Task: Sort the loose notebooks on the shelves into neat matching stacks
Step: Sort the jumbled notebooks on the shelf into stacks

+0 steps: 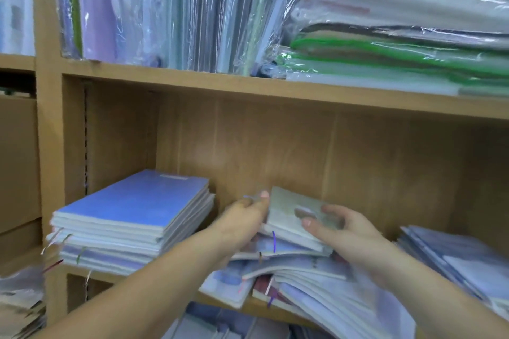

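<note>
On the middle wooden shelf (pixel 275 308) a neat stack of blue notebooks (pixel 135 212) sits at the left. In the centre lies a messy pile of notebooks (pixel 297 281) with ribbon markers hanging out. My left hand (pixel 245 217) grips the left edge of a pale greenish notebook (pixel 286 212) on top of that pile. My right hand (pixel 341 228) holds its right side, thumb on the cover. The picture is blurred by motion.
A slanted heap of bluish notebooks (pixel 454 261) lies at the right of the same shelf. Above, plastic-wrapped folders (pixel 170 11) stand upright beside a flat pile of wrapped packs (pixel 399 44). More notebooks (pixel 22 308) show at lower left and below the shelf.
</note>
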The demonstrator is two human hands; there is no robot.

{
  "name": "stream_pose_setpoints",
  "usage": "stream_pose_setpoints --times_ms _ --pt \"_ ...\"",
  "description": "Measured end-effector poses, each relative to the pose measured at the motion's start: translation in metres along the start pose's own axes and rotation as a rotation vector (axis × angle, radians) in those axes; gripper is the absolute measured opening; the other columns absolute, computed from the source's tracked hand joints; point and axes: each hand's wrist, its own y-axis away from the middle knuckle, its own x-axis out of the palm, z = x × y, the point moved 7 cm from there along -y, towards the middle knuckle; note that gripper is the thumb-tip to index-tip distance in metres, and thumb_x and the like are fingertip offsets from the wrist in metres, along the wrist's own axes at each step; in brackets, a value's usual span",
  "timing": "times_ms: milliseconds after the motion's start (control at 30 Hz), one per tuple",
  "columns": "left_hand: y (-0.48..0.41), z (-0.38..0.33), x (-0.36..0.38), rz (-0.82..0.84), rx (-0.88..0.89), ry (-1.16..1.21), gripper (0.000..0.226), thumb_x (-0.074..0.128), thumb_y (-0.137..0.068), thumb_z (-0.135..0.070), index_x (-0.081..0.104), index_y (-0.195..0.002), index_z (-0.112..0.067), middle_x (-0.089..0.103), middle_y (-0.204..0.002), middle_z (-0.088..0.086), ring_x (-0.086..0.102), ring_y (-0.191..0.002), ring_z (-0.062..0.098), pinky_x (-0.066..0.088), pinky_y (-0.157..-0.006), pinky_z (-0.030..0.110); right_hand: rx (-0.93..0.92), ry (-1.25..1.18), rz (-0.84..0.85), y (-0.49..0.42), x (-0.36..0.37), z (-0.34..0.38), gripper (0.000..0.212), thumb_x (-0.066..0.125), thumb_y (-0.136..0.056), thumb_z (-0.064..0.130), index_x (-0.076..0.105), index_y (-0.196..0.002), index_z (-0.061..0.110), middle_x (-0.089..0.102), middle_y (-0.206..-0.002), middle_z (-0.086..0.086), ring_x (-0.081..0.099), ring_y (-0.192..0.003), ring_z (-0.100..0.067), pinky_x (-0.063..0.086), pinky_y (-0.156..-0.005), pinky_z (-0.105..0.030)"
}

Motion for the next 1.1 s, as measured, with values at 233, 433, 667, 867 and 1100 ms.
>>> stream_pose_setpoints --times_ms 233,433,667,867,1100 --pt "0.024 -0.024 0.017 0.046 0.041 0.305 0.023 0.055 -0.099 -0.008 0.058 -0.12 -0.018 0.077 -0.104 0.006 0.077 -0.084 0.018 0.062 -0.072 0.03 -0.084 0.041 -0.029 0.013 -0.004 0.014 0.054 0.067 -0.093 0.043 0.052 -0.141 0.023 0.056 -0.131 0.008 0.053 -0.109 -0.003 0.043 -0.095 -0.018" --pt "0.055 -0.04 0.034 0.095 0.099 0.741 0.034 0.043 -0.101 0.007 0.06 -0.121 -0.015 0.076 -0.111 0.011 0.074 -0.102 0.033 0.06 -0.086 0.049 -0.034 -0.32 -0.076 0.03 -0.035 0.006 0.038 0.064 -0.097 0.039 0.053 -0.132 0.05 0.064 -0.124 0.025 0.064 -0.113 -0.006 0.051 -0.102 -0.039" --pt "0.07 -0.055 0.085 0.149 0.214 0.532 0.034 0.044 -0.105 -0.001 0.061 -0.127 -0.022 0.075 -0.118 0.001 0.071 -0.11 0.024 0.06 -0.091 0.048 -0.111 -0.334 -0.277 0.069 -0.099 0.002 0.028 0.068 -0.096 0.026 0.061 -0.123 0.029 0.074 -0.108 0.009 0.071 -0.083 -0.008 0.054 -0.058 -0.019" --pt "0.054 -0.05 0.172 0.186 0.199 0.285 0.021 0.052 -0.105 -0.013 0.064 -0.12 -0.022 0.077 -0.106 -0.001 0.073 -0.085 0.017 0.061 -0.073 0.039 -0.131 -0.01 -0.389 0.091 -0.176 -0.031 0.008 0.066 -0.096 0.032 0.066 -0.095 0.04 0.074 -0.093 0.023 0.07 -0.089 0.001 0.057 -0.082 -0.032" --pt "0.02 -0.072 0.268 0.233 0.265 0.221 0.017 0.049 -0.107 -0.018 0.061 -0.118 -0.017 0.075 -0.103 0.0 0.068 -0.075 0.004 0.054 -0.066 0.022 -0.065 0.142 -0.505 0.084 -0.255 -0.075 0.017 0.062 -0.096 0.042 0.067 -0.108 0.031 0.075 -0.096 0.015 0.07 -0.091 -0.006 0.058 -0.083 -0.038"
